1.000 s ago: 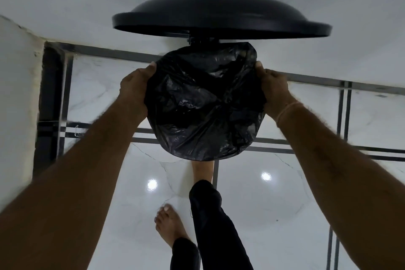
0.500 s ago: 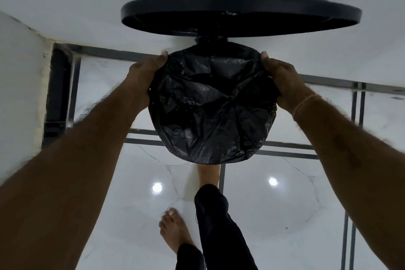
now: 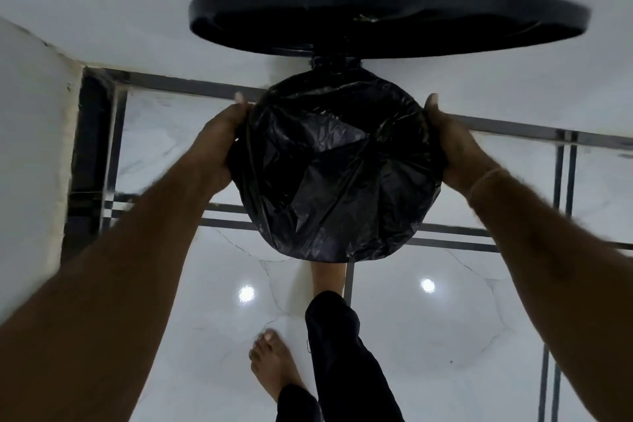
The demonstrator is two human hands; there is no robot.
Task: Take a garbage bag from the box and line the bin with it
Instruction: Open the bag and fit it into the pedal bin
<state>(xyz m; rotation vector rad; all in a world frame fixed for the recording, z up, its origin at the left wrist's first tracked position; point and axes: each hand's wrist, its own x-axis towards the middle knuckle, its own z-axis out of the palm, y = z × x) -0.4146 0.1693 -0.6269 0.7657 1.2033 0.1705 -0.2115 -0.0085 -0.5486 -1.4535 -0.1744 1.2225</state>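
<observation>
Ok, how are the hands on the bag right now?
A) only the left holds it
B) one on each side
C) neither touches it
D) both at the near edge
B: the left hand grips the garbage bag at its left side, the right hand at its right side.

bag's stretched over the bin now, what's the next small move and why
Probably tug the bag edge down on both sides to seat it. The left hand and right hand grip it at opposite sides, the lid stands open, and the plastic lies crumpled across the top, not sunk inside.
</observation>
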